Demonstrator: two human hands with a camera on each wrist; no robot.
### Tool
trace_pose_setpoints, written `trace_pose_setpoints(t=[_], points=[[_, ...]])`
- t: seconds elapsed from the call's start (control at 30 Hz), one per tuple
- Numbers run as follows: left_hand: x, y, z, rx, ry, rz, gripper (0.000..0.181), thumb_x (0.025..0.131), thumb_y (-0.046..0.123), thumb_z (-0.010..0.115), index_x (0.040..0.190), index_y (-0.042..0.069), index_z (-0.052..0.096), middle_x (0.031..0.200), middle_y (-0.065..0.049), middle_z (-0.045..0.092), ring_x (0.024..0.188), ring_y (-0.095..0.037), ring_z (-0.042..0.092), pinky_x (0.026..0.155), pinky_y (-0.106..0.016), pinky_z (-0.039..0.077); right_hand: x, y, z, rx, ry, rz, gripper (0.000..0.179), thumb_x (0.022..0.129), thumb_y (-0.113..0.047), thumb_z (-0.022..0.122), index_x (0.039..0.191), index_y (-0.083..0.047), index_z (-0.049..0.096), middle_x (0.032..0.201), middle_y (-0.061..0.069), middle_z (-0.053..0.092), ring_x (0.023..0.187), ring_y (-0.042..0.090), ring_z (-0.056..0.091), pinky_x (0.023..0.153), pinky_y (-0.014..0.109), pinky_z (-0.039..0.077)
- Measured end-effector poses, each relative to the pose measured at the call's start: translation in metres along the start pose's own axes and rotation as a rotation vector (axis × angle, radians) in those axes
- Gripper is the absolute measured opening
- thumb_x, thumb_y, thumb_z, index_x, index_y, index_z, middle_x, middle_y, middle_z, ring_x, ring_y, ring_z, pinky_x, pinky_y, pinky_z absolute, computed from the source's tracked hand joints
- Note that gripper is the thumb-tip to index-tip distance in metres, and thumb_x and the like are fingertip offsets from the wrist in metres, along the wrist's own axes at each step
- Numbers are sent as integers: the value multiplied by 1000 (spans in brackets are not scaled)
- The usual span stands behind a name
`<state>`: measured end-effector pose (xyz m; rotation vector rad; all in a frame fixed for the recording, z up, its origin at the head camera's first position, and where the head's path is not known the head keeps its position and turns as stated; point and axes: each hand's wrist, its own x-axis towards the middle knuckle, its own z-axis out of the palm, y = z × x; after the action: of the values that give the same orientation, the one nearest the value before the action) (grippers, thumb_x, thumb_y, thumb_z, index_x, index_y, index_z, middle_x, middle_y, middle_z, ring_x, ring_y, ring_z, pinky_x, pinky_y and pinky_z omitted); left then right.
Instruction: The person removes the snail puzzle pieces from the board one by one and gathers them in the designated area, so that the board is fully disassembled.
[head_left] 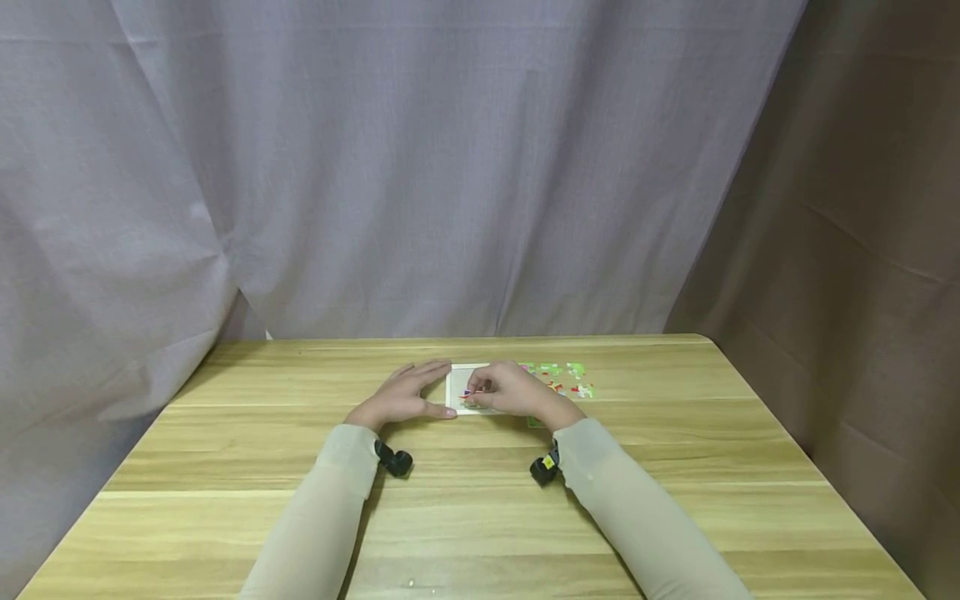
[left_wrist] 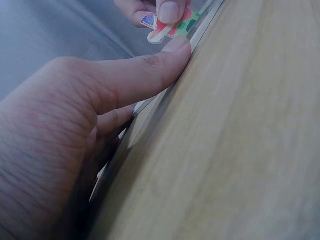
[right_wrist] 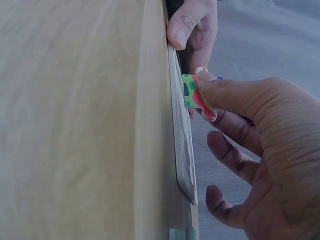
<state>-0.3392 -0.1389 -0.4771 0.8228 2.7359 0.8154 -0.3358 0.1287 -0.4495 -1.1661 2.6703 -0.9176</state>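
Observation:
A shallow white-rimmed puzzle tray [head_left: 452, 393] lies flat near the far side of the table. My left hand [head_left: 401, 396] rests at its left side, thumb by the near corner and straight fingers by the far corner. Over the tray, my right hand [head_left: 513, 388] pinches a jigsaw piece [right_wrist: 192, 92] between thumb and index finger. The piece is green, red and white with a bit of blue, and it is tilted close over the tray in the right wrist view. My right hand hides the tray's right part in the head view.
Several loose jigsaw pieces [head_left: 576, 369], green with red and white, lie on the wooden table [head_left: 465, 517] right of the tray, partly behind my right hand. A grey curtain [head_left: 420, 183] hangs behind the table's far edge, and a brown one [head_left: 847, 275] at the right.

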Motion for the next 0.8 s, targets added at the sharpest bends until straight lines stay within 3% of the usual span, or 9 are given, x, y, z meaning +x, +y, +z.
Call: trace_pose_setpoints(t=[0.27,0.4,0.57,0.8], points=[[0,1,0,3,-2,1,100,96,55,80,175,7,39,185,-14,34,173,-39,31,144,-66,9,-2,3,-1,22,7,51,10,105,-19,82,105,-9,83,97,0,83,76,3,63,69,20,57],[-2,1,2,-10,0,-2,101,96,56,80,175,7,39,185,-14,35,173,-38,31,144,-65,9,-9,8,-1,17,38,58,9,105,-19,81,106,-10,81,98,1,83,79,2,64,73,21,57],[-1,1,3,1,5,-2,101,96,55,81,175,7,39,185,-15,35,172,-39,31,144,-65,10,-25,16,-11,18,78,61,10,107,-18,79,112,-10,79,102,1,83,91,5,69,85,26,62],[-3,1,1,2,-2,-5,101,97,54,81,175,8,38,185,-14,33,173,-38,29,145,-64,8,-55,30,-30,44,122,108,11,106,-19,81,112,-10,80,98,-2,80,90,7,69,83,27,61]])
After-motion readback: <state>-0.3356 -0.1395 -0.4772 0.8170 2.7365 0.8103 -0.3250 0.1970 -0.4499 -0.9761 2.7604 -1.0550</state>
